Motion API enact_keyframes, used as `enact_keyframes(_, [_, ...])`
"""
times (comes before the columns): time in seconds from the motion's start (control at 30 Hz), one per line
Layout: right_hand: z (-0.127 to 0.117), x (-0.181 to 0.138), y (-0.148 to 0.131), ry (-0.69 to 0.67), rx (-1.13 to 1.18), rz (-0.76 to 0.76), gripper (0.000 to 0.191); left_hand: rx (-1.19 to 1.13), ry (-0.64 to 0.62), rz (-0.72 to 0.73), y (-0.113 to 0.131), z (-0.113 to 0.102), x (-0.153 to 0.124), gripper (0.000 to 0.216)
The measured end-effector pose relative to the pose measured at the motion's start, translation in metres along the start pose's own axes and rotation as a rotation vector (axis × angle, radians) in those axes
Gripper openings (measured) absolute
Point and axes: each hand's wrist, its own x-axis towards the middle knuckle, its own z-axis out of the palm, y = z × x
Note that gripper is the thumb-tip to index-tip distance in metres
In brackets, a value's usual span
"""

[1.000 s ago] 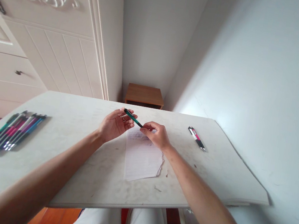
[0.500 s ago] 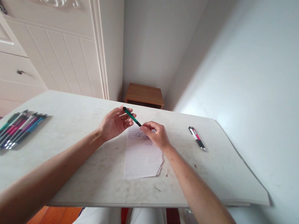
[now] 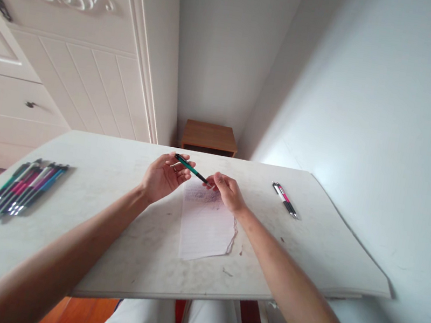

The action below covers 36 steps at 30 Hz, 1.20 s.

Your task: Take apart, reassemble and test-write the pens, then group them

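A green and black pen (image 3: 191, 168) is held level above the white table (image 3: 114, 233), just past the far end of a lined sheet of paper (image 3: 205, 225). My left hand (image 3: 164, 178) pinches the pen's rear end with curled fingers. My right hand (image 3: 227, 192) is closed on its tip end, over the scribbled top of the paper.
Several coloured pens (image 3: 23, 188) lie in a row at the table's left side. Two more pens (image 3: 284, 199) lie at the far right. A white carved cabinet (image 3: 49, 75) stands left, a small wooden stand (image 3: 209, 137) behind the table, a wall to the right.
The pen's rear end and my left fingers have shifted slightly left and up. My right hand has edged a little away from me along the paper.
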Motion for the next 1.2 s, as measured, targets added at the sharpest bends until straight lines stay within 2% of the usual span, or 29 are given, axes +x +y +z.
enact_keyframes(0.3, [-0.0020,0.0003,0.0019,-0.010,-0.046,-0.012,0.062,0.025,0.003,-0.028,-0.0012,0.0025,-0.0016,0.025])
enact_keyframes(0.5, [-0.0022,0.0006,0.0024,-0.008,-0.052,-0.029,0.060,0.006,0.014,-0.042,-0.0018,0.0031,-0.0017,0.035])
enact_keyframes(0.83, [-0.0015,0.0005,0.0020,-0.002,-0.021,-0.027,0.056,0.018,-0.005,-0.088,-0.0042,0.0055,-0.0034,0.038])
enact_keyframes(1.07, [-0.0011,0.0004,-0.0003,-0.017,-0.006,-0.025,0.044,0.080,-0.110,-0.181,-0.0063,0.0017,-0.0046,0.038])
enact_keyframes(1.2, [-0.0010,0.0004,-0.0011,-0.050,0.011,-0.045,0.033,0.106,-0.113,-0.214,-0.0056,-0.0007,-0.0033,0.039])
